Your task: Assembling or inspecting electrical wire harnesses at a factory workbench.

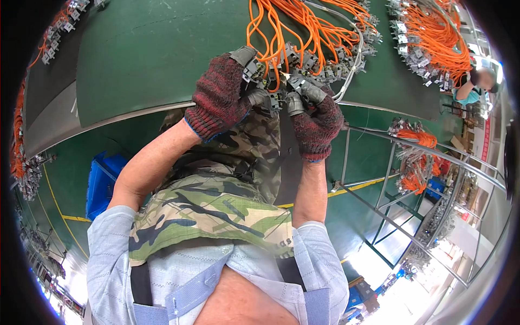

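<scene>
My left hand [219, 96], in a dark red knit glove with grey fingertips, is closed around a grey connector [259, 76] at the table's near edge. My right hand [318, 120], gloved alike, has thumb and fingers pressed together at the same group of connectors, just right of the left hand. Its fingers cover what exactly they pinch. Orange cables [306, 24] run from the connectors away across the green tabletop [157, 49]. More grey connectors [338, 71] lie bunched beyond my right hand, with a pale grey cable [357, 54] curving past them.
Another heap of orange cables [439, 38] lies at the far right. Metal rack bars [411, 142] stand right of me, with a hanging cable bundle [414, 157]. A blue bin [103, 181] is below the table at left. A co-worker [471, 89] stands at far right.
</scene>
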`<state>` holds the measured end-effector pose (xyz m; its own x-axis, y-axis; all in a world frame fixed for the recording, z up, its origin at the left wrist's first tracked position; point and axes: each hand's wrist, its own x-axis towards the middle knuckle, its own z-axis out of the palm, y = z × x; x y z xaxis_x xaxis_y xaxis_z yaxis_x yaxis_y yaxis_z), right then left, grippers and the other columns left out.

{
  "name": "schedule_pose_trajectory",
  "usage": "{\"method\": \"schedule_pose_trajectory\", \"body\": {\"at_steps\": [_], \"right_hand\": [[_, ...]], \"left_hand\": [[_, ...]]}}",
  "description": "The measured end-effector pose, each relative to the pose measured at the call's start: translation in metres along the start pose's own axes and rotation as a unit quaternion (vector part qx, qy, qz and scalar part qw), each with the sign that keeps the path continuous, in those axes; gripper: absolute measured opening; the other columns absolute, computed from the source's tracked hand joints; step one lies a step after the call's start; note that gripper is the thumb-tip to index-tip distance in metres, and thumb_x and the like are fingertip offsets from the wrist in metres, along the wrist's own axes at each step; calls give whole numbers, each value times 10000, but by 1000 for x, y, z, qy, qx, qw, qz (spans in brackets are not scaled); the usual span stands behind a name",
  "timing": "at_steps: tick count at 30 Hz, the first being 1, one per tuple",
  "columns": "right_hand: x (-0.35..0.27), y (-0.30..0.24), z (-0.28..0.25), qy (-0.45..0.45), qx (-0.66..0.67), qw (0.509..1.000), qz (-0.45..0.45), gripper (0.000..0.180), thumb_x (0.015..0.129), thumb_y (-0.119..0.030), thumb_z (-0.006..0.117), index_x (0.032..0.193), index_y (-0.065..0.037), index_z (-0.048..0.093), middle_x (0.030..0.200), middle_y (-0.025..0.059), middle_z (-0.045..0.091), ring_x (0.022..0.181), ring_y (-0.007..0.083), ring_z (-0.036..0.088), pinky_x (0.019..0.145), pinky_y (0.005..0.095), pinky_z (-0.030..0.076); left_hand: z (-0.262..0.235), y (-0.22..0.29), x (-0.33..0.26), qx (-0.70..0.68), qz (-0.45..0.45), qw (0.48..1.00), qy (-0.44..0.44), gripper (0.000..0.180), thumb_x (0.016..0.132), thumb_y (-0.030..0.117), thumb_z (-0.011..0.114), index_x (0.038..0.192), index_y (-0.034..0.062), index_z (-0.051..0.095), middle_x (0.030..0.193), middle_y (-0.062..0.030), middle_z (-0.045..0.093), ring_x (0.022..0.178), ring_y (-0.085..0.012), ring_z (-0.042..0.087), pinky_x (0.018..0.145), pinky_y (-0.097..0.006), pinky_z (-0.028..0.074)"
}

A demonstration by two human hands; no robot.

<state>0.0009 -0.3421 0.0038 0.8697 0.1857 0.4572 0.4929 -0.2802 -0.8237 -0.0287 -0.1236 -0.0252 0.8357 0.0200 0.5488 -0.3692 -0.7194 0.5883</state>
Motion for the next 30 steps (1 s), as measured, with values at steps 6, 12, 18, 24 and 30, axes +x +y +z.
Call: {"method": "schedule_pose_trajectory", "body": {"at_steps": [6, 12, 18, 24, 30], "right_hand": [[17, -4, -26, 86, 40, 989, 112, 251, 876, 7, 807, 1116, -8, 734, 1058, 62, 753, 905, 101, 692, 768, 261, 574], [143, -15, -105, 79, -2, 991, 111, 236, 954, -51, 738, 1188, -23, 724, 944, 79, 739, 822, 138, 692, 688, 279, 565], [168, -119, -100, 98, -4, 980, -175, 330, 946, 5, 706, 1270, 63, 679, 1091, 156, 749, 846, 196, 720, 715, 322, 608], [70, -100, -38, 44, 129, 983, -121, 443, 872, -42, 819, 1283, 37, 673, 1232, 172, 713, 1045, 222, 707, 872, 337, 605], [2, -71, 10, 122, 169, 971, 114, 406, 906, -98, 821, 1265, 30, 679, 1159, 110, 733, 980, 171, 705, 877, 337, 599]], "left_hand": [[-4, 5, 2, -9, -10, 1000, -11, 783, 810, 268, 834, 1470, 37, 481, 1314, -220, 598, 1185, -467, 575, 988, -555, 502], [-7, 4, -6, 7, 2, 1000, -10, 781, 811, 266, 868, 1440, -1, 490, 1288, -247, 617, 1140, -446, 620, 965, -517, 524], [-39, 18, 17, 16, 13, 999, -39, 727, 805, 254, 850, 1421, 24, 540, 1268, -247, 627, 1143, -462, 616, 971, -518, 528], [-59, 0, 43, -100, 15, 982, -158, 763, 804, 86, 816, 1507, 80, 520, 1331, -184, 658, 1220, -405, 629, 1029, -476, 552], [-53, -4, 60, -38, 49, 968, -243, 644, 806, 117, 825, 1403, 70, 588, 1154, -175, 694, 1055, -402, 675, 886, -463, 575]]}}
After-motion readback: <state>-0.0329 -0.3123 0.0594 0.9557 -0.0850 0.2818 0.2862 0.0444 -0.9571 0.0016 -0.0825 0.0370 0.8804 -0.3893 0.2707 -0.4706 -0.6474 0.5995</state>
